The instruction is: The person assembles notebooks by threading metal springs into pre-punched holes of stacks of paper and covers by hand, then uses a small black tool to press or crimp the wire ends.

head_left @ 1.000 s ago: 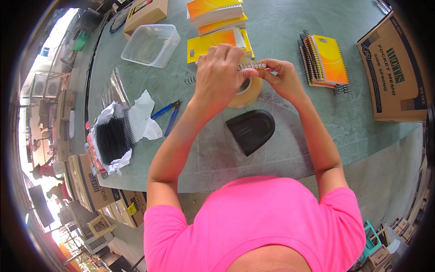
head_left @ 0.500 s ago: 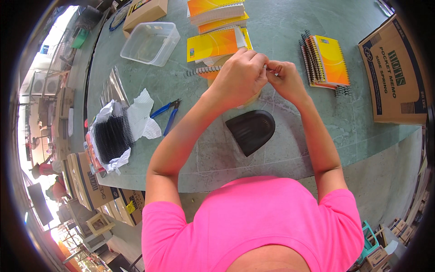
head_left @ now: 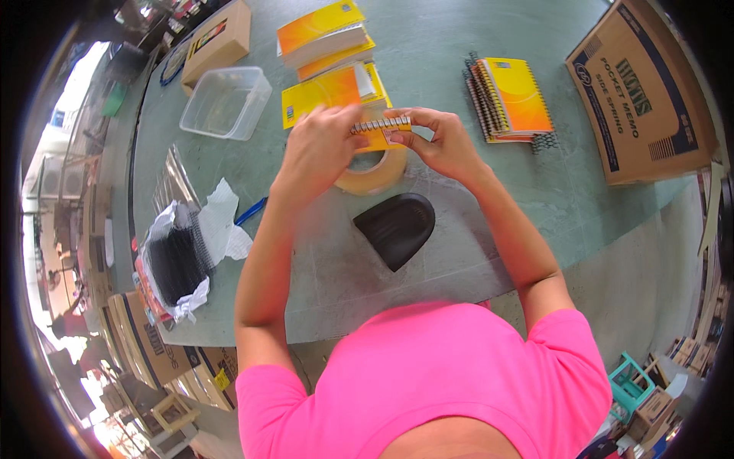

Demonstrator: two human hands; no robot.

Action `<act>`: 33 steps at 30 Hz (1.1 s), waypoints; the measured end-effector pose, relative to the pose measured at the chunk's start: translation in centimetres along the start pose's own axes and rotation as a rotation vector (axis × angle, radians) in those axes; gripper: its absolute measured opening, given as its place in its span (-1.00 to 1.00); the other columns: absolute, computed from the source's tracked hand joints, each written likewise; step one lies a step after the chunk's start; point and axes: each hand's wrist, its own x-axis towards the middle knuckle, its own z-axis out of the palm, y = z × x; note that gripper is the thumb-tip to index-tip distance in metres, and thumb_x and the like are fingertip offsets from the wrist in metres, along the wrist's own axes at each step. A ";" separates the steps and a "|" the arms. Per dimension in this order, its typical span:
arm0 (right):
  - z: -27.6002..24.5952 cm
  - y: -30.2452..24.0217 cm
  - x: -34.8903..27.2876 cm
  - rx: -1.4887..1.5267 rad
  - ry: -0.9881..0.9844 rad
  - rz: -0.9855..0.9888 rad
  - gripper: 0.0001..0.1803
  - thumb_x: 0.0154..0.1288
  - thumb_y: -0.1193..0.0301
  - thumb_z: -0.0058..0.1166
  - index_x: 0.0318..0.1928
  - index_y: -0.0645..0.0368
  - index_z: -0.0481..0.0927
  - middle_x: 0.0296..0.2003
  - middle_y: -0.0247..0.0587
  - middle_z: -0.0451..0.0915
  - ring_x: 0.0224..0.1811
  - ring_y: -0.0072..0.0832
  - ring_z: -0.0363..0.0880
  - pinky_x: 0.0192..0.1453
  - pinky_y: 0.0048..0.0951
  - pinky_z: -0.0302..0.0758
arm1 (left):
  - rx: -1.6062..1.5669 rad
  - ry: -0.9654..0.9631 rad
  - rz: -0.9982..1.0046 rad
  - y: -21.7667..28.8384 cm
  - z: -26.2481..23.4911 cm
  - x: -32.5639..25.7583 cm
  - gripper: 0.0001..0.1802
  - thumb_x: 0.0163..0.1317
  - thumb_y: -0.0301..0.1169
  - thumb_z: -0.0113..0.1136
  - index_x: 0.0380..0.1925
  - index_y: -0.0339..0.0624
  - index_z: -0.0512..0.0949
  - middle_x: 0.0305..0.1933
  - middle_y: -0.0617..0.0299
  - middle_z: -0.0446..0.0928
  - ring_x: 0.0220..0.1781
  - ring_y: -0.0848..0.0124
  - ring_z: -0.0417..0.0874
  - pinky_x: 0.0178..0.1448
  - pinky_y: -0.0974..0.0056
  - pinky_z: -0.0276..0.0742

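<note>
A small yellow-orange spiral notebook [head_left: 375, 140] is held up over the table, its wire coil along the upper edge. My right hand [head_left: 445, 143] pinches its right end between thumb and fingers. My left hand [head_left: 317, 149] is at the left end of the coil, its fingers smeared by motion, so its grip is unclear. Under the notebook lies a wide tan ring that looks like a tape roll [head_left: 373, 180]. Behind my left hand are stacked yellow-orange notepads [head_left: 321, 92]. A black, rounded, scoop-like piece [head_left: 397, 228] lies nearer me.
At right are a pile of coil-bound notebooks [head_left: 520, 96] and a cardboard carton [head_left: 642, 99]. A clear plastic tub [head_left: 227, 103] and another box [head_left: 218, 42] stand at the far left. Black coils in white paper [head_left: 177, 256] lie near blue-handled pliers [head_left: 251, 210], partly behind my left arm.
My hands have moved apart, the left going left along the coil. The right hand now grips the notebook's right end. The whole view has shifted, so the table things sit further left.
</note>
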 end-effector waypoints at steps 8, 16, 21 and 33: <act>-9.3 -5.7 -0.5 -0.326 0.314 -0.221 -0.60 0.16 0.64 0.00 0.02 0.06 0.57 -0.15 -0.11 0.63 -0.24 -0.36 0.61 -0.13 -0.51 0.51 | -0.086 0.573 0.181 1.3 0.1 0.4 -0.61 0.06 -0.26 0.30 -0.12 -0.18 0.55 -0.08 0.05 0.51 -0.01 0.08 0.47 0.07 0.09 0.39; -12.7 3.0 -6.2 -1.107 0.282 -0.192 -0.54 0.18 0.30 0.13 0.14 -0.04 0.48 0.13 -0.24 0.47 0.25 -0.30 0.35 0.29 -0.22 0.27 | -0.115 0.409 0.163 0.0 2.9 -0.7 -0.65 0.06 -0.33 0.31 -0.11 -0.15 0.56 -0.04 0.06 0.51 0.02 0.13 0.49 0.08 0.17 0.39; -12.6 3.5 -5.7 -1.065 0.223 -0.200 -0.49 0.16 0.15 0.14 0.13 -0.01 0.49 0.14 -0.23 0.46 0.26 -0.26 0.33 0.34 -0.18 0.19 | -0.089 0.396 0.192 -1.9 3.3 -0.1 -0.69 0.05 -0.39 0.29 -0.15 -0.14 0.58 -0.08 0.09 0.54 0.01 0.13 0.49 0.07 0.16 0.40; -11.8 2.2 -5.2 -0.997 0.269 -0.163 -0.55 0.19 0.13 0.13 0.02 0.09 0.55 0.06 -0.18 0.52 0.20 -0.21 0.39 0.27 -0.22 0.26 | 0.458 0.232 0.125 -10.2 3.8 0.3 -0.62 0.04 -0.40 0.20 -0.09 -0.25 0.52 -0.09 0.12 0.56 0.03 0.22 0.52 0.07 0.18 0.42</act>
